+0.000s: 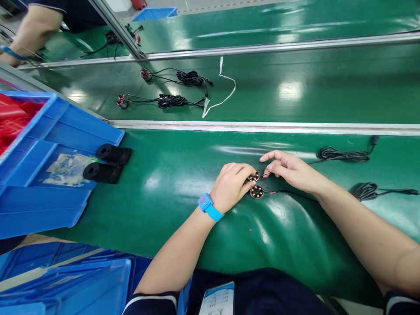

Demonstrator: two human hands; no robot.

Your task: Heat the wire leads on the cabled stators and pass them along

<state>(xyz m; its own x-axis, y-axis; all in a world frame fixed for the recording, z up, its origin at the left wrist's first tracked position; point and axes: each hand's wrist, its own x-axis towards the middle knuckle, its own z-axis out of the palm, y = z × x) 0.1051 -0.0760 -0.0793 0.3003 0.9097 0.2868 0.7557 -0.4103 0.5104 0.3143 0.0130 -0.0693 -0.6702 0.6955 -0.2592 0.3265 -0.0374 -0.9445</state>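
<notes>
My left hand, with a blue band at its wrist, is closed with fingertips and thumb at the edge of a small round motor stator that has copper windings. Just below, a second motor stator lies flat on the green mat, close to my left thumb. My right hand pinches the thin wires beside the upper stator. A black cable leads right from the lower stator, passing under my right forearm. Two coiled black cables lie to the right.
At left stands a blue bin with red material inside; two black plastic parts sit beside it. Past a metal rail, more wired stators and a white strip lie on green. Another person's arm shows top left.
</notes>
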